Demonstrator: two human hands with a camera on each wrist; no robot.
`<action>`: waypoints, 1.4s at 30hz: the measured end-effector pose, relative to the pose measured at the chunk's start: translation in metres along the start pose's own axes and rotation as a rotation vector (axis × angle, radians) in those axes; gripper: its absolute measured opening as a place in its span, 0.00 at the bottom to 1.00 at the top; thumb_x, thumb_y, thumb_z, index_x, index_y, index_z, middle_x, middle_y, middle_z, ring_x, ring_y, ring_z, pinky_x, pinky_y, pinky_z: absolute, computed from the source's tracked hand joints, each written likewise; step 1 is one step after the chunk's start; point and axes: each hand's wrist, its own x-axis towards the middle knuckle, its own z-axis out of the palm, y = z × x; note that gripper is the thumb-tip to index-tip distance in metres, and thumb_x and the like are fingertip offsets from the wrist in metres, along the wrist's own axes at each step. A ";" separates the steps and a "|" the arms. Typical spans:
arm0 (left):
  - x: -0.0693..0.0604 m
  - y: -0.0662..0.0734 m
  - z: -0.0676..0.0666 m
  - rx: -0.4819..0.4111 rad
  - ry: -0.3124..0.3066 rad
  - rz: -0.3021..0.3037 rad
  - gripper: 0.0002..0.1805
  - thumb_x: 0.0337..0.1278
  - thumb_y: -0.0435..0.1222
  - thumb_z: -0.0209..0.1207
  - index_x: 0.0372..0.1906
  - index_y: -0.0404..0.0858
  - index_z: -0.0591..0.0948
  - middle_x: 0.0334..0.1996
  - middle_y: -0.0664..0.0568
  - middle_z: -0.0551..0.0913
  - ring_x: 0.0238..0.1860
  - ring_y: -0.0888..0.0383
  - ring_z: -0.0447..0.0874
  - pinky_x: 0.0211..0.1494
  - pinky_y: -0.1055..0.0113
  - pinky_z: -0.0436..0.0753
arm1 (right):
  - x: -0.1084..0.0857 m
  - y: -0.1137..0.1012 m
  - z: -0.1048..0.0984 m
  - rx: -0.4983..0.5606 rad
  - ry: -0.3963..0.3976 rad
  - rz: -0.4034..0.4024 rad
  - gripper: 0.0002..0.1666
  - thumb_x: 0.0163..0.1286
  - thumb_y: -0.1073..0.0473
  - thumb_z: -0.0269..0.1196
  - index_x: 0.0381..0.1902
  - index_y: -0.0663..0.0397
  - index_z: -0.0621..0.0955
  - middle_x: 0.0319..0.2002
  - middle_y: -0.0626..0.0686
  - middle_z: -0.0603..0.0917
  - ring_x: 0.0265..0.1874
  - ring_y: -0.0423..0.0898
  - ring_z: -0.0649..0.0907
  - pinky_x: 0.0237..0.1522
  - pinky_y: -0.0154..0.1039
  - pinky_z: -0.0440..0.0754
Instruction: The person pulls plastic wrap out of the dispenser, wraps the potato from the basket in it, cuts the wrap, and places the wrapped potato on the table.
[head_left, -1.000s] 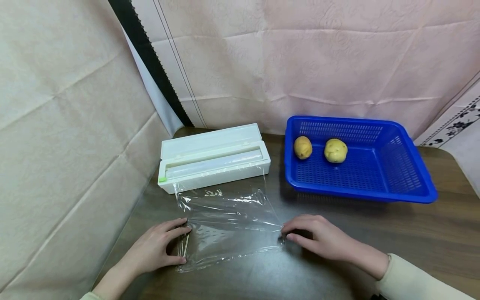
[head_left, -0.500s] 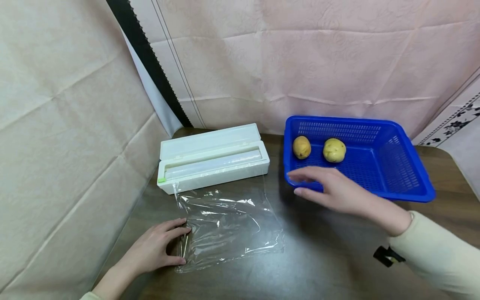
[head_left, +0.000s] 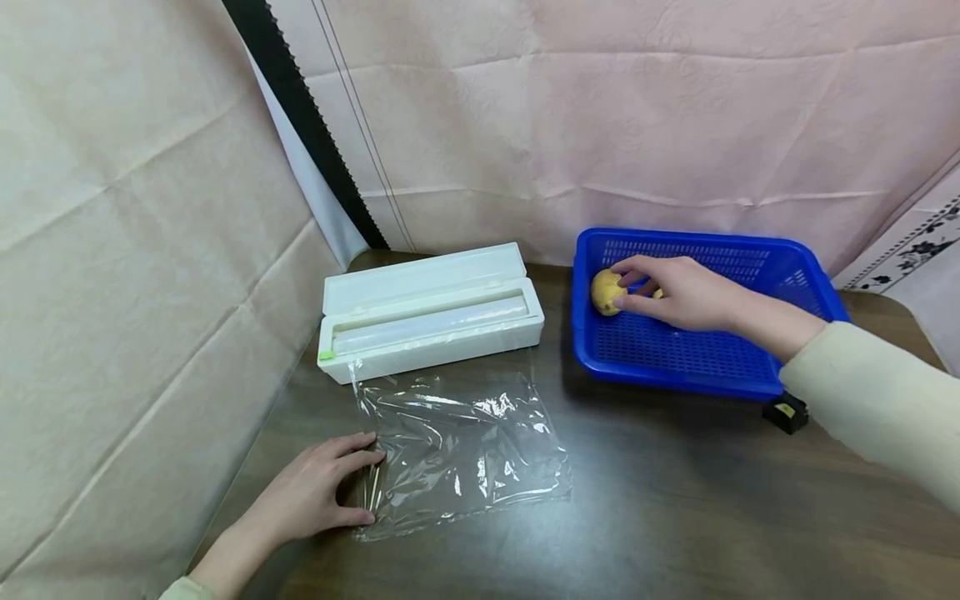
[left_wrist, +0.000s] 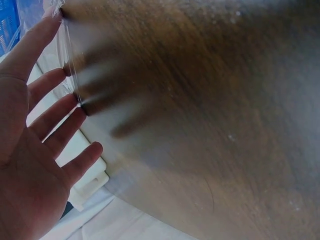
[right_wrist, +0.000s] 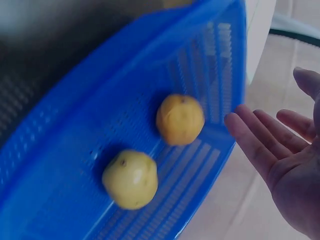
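Left hand (head_left: 311,492): spread at the near left, fingers extended and unclenched, tips resting on the left edge of the clear film (head_left: 465,442); the left wrist view shows thumb and fingertips along that edge with none curled round it; this contact presumably serves to keep the thin sheet from sliding or curling, since its right edge lies with no hand on it. Right hand (head_left: 675,292): reaching over the basket, unclenched and grasping nothing; in the head view its fingertips overlap the left yellow piece of produce (head_left: 604,292); the right wrist view shows the fingers apart from it, so firm contact cannot be confirmed; the spread of thumb and fingers appears suited to its round shape.

Blue basket (head_left: 660,381): at the far right, holding both pieces of produce; its raised walls would check any rolling; the second piece (right_wrist: 131,179) lies just beside the first, mostly hidden by the hand in the head view. White box (head_left: 442,357): behind the film, lid (head_left: 423,279) folded back, roll (head_left: 431,327) seated in the slot; the film runs over the front wall toward the person, and the box's position apparently leaves room for the sheet to lie on the wooden table (head_left: 637,508); the sheet is wrinkled, and joined to the roll as far as visible.
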 end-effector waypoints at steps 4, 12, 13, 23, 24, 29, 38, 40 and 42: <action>0.000 0.001 -0.001 -0.010 -0.024 -0.013 0.41 0.44 0.61 0.80 0.65 0.48 0.85 0.70 0.46 0.80 0.65 0.39 0.82 0.64 0.36 0.81 | 0.012 0.016 -0.004 -0.044 -0.052 0.059 0.34 0.81 0.47 0.64 0.74 0.64 0.74 0.61 0.67 0.85 0.55 0.61 0.88 0.57 0.63 0.84; 0.003 0.002 -0.004 -0.011 -0.052 -0.028 0.42 0.44 0.61 0.80 0.66 0.47 0.85 0.71 0.46 0.80 0.66 0.39 0.81 0.66 0.36 0.79 | 0.034 0.038 -0.008 -0.090 -0.161 0.199 0.43 0.82 0.40 0.60 0.77 0.69 0.67 0.67 0.75 0.78 0.64 0.71 0.80 0.64 0.69 0.77; 0.003 0.003 -0.005 -0.009 -0.054 -0.029 0.42 0.44 0.61 0.80 0.65 0.47 0.85 0.71 0.46 0.80 0.66 0.39 0.81 0.66 0.36 0.79 | 0.036 0.040 -0.007 -0.095 -0.176 0.212 0.44 0.82 0.40 0.60 0.77 0.70 0.67 0.67 0.76 0.78 0.65 0.72 0.79 0.65 0.70 0.76; 0.009 0.009 -0.007 -0.009 -0.056 -0.010 0.42 0.43 0.58 0.82 0.65 0.44 0.85 0.70 0.44 0.80 0.65 0.38 0.82 0.66 0.36 0.79 | 0.040 0.058 -0.006 -0.096 -0.261 0.318 0.49 0.83 0.38 0.57 0.77 0.77 0.61 0.69 0.81 0.72 0.61 0.73 0.81 0.67 0.71 0.74; 0.010 0.010 -0.007 -0.009 -0.056 -0.007 0.43 0.43 0.58 0.82 0.65 0.44 0.85 0.70 0.44 0.80 0.65 0.38 0.82 0.66 0.37 0.79 | 0.039 0.059 -0.006 -0.088 -0.267 0.332 0.50 0.83 0.38 0.57 0.77 0.77 0.60 0.68 0.81 0.72 0.59 0.72 0.83 0.66 0.71 0.75; 0.013 0.012 -0.009 -0.014 -0.061 -0.004 0.43 0.42 0.57 0.83 0.65 0.43 0.86 0.70 0.43 0.80 0.66 0.38 0.81 0.68 0.37 0.79 | 0.037 0.067 -0.006 -0.017 -0.287 0.386 0.51 0.84 0.38 0.56 0.78 0.79 0.57 0.66 0.83 0.73 0.46 0.65 0.90 0.59 0.66 0.82; 0.012 0.015 -0.010 -0.020 -0.073 -0.001 0.43 0.41 0.57 0.83 0.65 0.44 0.86 0.70 0.43 0.80 0.66 0.39 0.81 0.70 0.37 0.77 | 0.039 0.071 0.004 0.153 -0.299 0.471 0.54 0.84 0.39 0.56 0.78 0.82 0.51 0.66 0.85 0.70 0.58 0.73 0.83 0.48 0.53 0.91; 0.010 0.016 -0.010 -0.023 -0.077 -0.004 0.43 0.41 0.57 0.83 0.65 0.44 0.86 0.70 0.43 0.80 0.66 0.39 0.81 0.70 0.37 0.76 | 0.041 0.071 0.006 0.169 -0.309 0.482 0.54 0.84 0.39 0.55 0.78 0.83 0.50 0.65 0.85 0.70 0.59 0.74 0.83 0.48 0.53 0.91; 0.009 0.016 -0.011 -0.025 -0.078 -0.006 0.43 0.41 0.57 0.83 0.65 0.44 0.86 0.69 0.43 0.80 0.66 0.39 0.81 0.70 0.37 0.76 | 0.043 0.070 0.007 0.177 -0.320 0.493 0.55 0.84 0.38 0.55 0.78 0.83 0.49 0.65 0.86 0.70 0.60 0.74 0.82 0.49 0.53 0.91</action>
